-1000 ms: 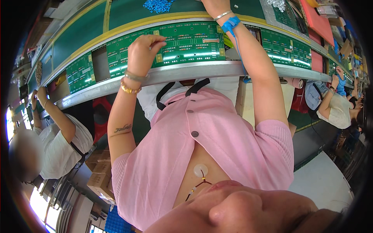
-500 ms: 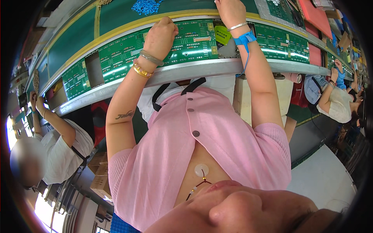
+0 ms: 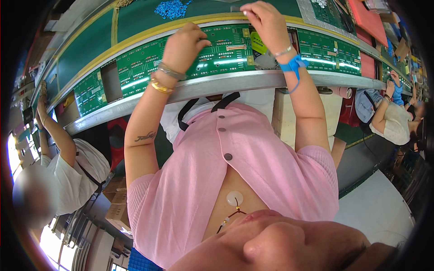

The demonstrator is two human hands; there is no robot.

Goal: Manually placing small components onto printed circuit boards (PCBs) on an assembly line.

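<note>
A large green circuit board [image 3: 221, 56] with small parts on it lies in the metal-edged track before me. Over its upper part is my left hand [image 3: 184, 49], its fingers curled and its thumb sticking out to the right; whatever they hold is hidden. My right hand [image 3: 270, 30] hovers above the far rail, right of that board, thumb and fingertips drawn together toward the left. A small greyish thing shows beside those fingertips, too small to name. Below the right hand, a yellow-green object [image 3: 258, 44] sits in the gap between boards.
A pile of small blue parts [image 3: 172, 9] lies on the green surface beyond the yellow-edged rail [image 3: 135, 39]. More boards are in the track: one at right [image 3: 314, 50], one at left [image 3: 88, 92]. The metal front rail [image 3: 235, 81] runs before me. Other people work at both sides.
My right hand has come back toward me from the far edge of the view. My left hand has shifted slightly left and nearer, its thumb now further out from the fingers.
</note>
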